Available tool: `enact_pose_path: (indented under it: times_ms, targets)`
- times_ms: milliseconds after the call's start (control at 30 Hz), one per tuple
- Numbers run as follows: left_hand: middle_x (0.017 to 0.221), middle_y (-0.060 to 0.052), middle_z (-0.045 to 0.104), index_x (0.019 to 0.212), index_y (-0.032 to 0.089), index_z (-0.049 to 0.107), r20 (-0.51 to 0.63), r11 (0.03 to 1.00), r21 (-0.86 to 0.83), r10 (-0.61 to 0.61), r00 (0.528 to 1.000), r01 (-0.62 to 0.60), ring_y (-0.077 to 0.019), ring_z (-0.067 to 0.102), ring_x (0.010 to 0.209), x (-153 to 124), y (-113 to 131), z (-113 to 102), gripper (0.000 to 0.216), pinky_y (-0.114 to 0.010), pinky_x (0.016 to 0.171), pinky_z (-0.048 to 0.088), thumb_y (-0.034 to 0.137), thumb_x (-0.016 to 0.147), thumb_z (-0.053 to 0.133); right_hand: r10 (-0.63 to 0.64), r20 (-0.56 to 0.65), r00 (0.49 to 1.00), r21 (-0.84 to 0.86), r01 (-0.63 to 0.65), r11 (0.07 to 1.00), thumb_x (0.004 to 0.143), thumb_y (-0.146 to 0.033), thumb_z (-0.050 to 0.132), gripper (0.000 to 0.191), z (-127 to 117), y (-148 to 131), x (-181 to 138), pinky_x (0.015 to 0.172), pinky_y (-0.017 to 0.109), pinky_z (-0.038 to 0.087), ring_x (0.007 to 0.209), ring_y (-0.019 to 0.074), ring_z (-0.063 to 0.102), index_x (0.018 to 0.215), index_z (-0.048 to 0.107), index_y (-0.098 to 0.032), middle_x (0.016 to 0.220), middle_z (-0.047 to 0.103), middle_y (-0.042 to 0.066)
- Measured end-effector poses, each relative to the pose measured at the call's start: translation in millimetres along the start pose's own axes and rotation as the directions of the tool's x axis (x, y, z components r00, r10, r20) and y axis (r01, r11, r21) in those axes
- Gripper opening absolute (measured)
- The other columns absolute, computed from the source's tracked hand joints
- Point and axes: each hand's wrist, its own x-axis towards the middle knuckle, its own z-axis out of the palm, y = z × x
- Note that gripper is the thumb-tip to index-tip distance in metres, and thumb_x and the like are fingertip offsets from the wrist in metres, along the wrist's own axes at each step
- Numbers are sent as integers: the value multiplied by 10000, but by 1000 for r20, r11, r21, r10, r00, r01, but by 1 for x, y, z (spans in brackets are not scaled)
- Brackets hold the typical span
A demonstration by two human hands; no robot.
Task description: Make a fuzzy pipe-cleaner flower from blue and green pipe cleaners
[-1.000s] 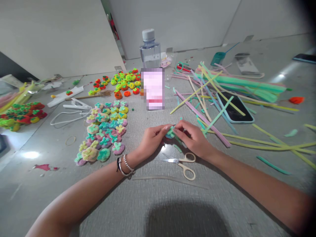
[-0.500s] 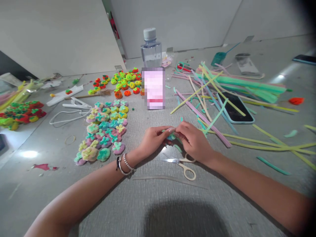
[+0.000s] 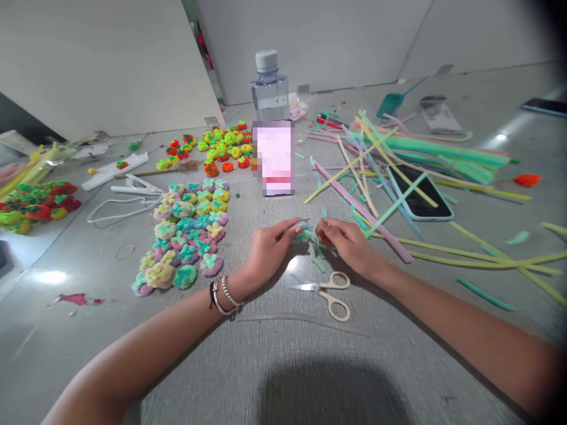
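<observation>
Evidently mid-twist, the left hand [image 3: 270, 247] and right hand [image 3: 348, 247] both pinched a small teal pipe-cleaner piece [image 3: 305, 234] just beyond the scissors [image 3: 326, 290]; further bending probably needed a steady grip.

Grey table [image 3: 283, 354] w/ scissors [image 3: 325, 294], phone [image 3: 416, 198], pipe cleaners [image 3: 398, 177] (scattered).

Pixelated block [image 3: 274, 158] — contents blurred, teal piece [image 3: 305, 234] partly hidden, far phone [image 3: 546, 107] cut by edge
</observation>
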Motion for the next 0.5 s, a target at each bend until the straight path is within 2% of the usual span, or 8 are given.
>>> enact_pose_path:
  times_ms: [100,167,333,500]
  targets:
    - [846,-37,762,1084,215,724,-36,986,87,145,989,-142,-138,673,668,-3,-3,-1,272,-265,641,538,363,912,575,79,159,984,109,-97,989,944,-569,381,489,-4,-1,2,543,292,304,538,132,417,687,579,-203,569,449,-21]
    - [923,-44,764,1114,224,708,-35,971,114,217,976,-212,-143,694,745,-5,-4,-2,263,-269,694,547,337,924,564,111,221,969,134,-142,981,922,-595,408,494,-5,-2,3,535,289,307,532,131,429,717,618,-197,565,479,-17]
    - [993,-54,752,1154,223,677,39,909,136,393,919,-394,-142,696,870,-5,-3,-2,254,-264,792,550,254,925,571,76,235,969,142,-112,983,885,-626,448,536,-5,-2,4,570,282,343,574,134,472,587,554,-193,594,539,6]
    - [1017,-67,742,1162,209,670,65,892,148,423,904,-427,-146,689,899,-5,-2,-3,258,-271,815,551,228,925,567,76,230,970,112,-104,988,877,-616,477,514,-7,-1,4,558,276,335,563,128,457,612,578,-188,600,550,5]
